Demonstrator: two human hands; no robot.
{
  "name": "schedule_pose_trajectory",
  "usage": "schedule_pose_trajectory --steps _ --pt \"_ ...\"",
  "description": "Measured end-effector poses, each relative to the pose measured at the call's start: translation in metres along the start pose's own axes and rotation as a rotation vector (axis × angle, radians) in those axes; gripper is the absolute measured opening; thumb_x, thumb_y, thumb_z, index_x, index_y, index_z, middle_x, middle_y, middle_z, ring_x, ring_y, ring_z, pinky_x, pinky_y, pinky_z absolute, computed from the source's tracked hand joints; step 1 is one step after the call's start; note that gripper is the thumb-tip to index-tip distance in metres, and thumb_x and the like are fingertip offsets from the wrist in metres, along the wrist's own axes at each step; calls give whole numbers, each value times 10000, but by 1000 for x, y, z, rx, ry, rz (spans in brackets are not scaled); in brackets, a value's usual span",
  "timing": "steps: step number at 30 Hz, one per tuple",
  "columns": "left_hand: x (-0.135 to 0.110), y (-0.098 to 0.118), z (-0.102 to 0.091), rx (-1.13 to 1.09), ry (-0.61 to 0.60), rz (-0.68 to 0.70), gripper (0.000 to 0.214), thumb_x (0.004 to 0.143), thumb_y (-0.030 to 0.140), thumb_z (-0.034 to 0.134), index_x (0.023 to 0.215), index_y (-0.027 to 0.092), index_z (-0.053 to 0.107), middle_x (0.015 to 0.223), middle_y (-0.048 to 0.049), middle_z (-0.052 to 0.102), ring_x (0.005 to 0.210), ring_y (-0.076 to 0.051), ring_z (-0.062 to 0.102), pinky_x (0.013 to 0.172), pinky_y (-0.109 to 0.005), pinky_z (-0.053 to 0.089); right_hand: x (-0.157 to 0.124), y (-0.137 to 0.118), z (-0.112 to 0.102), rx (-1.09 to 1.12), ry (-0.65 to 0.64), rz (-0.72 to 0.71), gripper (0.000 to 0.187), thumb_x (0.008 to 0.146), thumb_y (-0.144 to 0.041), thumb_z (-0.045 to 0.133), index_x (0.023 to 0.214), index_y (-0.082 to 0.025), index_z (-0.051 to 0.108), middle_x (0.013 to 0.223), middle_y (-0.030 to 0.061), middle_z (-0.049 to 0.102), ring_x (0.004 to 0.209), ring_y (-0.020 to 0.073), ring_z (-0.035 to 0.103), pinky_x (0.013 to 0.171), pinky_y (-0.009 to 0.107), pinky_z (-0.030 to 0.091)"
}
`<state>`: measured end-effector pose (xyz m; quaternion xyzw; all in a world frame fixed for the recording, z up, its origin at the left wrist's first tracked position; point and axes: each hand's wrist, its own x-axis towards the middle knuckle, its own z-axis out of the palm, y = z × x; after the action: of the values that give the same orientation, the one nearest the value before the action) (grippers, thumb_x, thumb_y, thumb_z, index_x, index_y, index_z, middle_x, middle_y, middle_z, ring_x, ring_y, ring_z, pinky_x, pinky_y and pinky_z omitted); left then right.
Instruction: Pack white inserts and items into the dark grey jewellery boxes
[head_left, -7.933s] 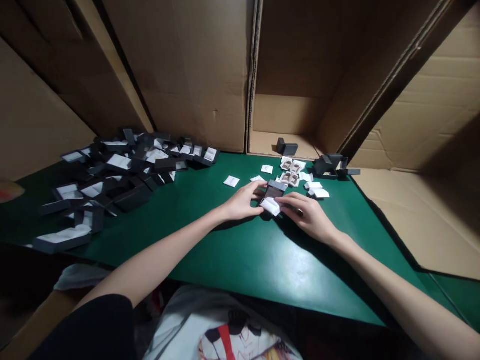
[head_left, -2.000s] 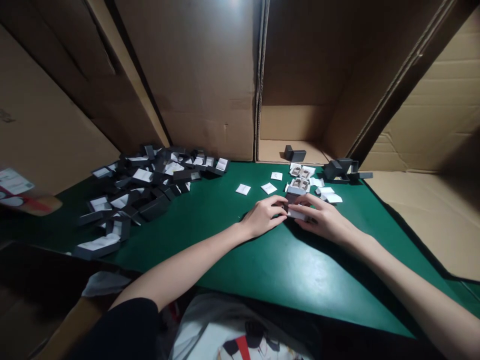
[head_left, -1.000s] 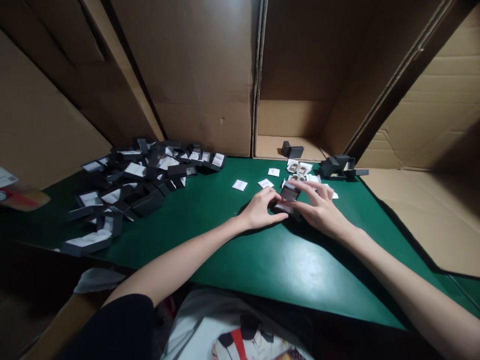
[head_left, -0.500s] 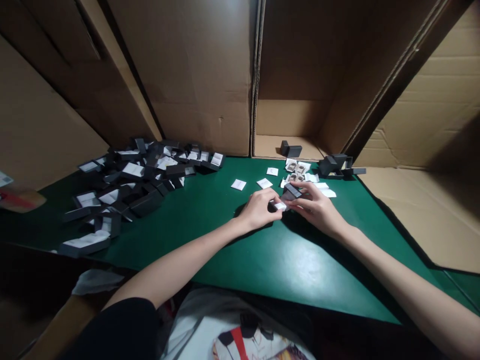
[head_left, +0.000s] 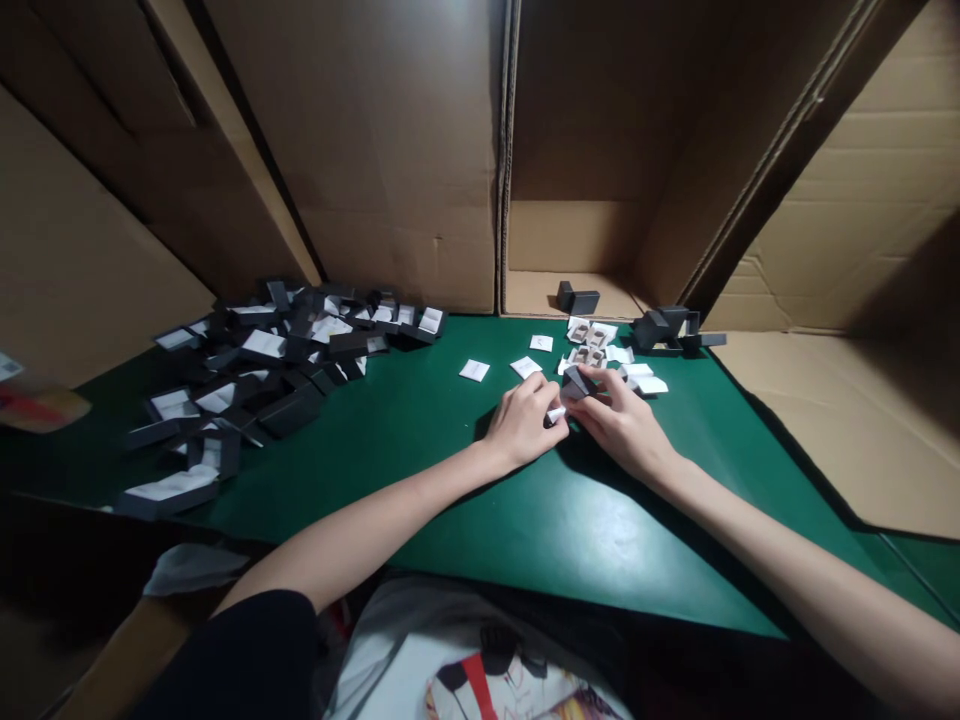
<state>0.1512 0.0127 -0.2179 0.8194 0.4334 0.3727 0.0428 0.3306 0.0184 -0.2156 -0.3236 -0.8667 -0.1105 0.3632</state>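
My left hand (head_left: 521,425) and my right hand (head_left: 619,422) meet over the green table (head_left: 420,470), both closed on one small dark hinged box (head_left: 574,383). A white insert (head_left: 556,413) shows at the box's near edge between my fingertips. The box sits just above the table top, its lid tilted. Just beyond my hands lie several white insert cards (head_left: 525,366) and a few small brown-and-white pieces (head_left: 587,340).
A large heap of open dark boxes with white linings (head_left: 255,375) covers the table's left side. A few more dark boxes (head_left: 667,328) stand at the back right, one (head_left: 574,297) in a cardboard carton (head_left: 600,200). Cardboard sheets wall the back and right.
Both hands have drawn closer round the box, and its lid has swung further down. The right hand's fingers, spread a second ago, are now curled on it.
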Motion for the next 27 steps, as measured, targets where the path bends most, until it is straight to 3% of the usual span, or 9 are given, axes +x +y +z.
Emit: schedule_pose_trajectory --steps 3,9,15,17,21,27 --pt "0 1 3 6 9 -1 212 713 86 671 761 146 473 838 -14 433 706 -158 474 591 -270 357 -1 0 1 29 -16 24 201 913 -222 432 965 -140 608 1250 152 438 1012 203 554 856 347 499" --pt "-2 4 0 -78 16 -17 221 725 31 670 753 134 476 835 -8 443 716 -148 484 609 -250 373 -1 -2 3 152 -94 211 226 919 -307 417 954 -134 558 1280 149 447 1121 234 511 893 368 492" --pt "-9 -4 -5 -59 -66 91 169 817 118 697 768 109 535 1006 -43 515 834 -170 541 746 -259 447 -5 8 4 65 -89 45 171 903 -232 441 926 -127 574 1312 155 393 1193 242 448 946 368 459" --pt "-13 -9 -5 -12 -94 146 126 834 172 692 863 109 587 1129 -78 505 951 -207 541 833 -291 467 -6 13 3 53 -87 -38 165 894 -215 456 929 -125 590 1359 147 338 1223 244 420 955 361 456" --pt "-23 -14 -5 140 -155 225 365 876 275 659 1185 117 546 1308 -141 398 1240 -260 357 1011 -364 399 -4 19 1 83 -119 -94 187 886 -195 468 960 -118 620 1447 131 237 1260 243 393 973 349 449" --pt "-25 -3 -16 357 -277 266 715 818 466 708 1324 62 406 1411 -166 224 1331 -270 163 1110 -414 253 -1 24 2 -15 -101 -136 260 838 -87 448 966 -125 671 1441 134 273 1260 291 386 976 418 417"
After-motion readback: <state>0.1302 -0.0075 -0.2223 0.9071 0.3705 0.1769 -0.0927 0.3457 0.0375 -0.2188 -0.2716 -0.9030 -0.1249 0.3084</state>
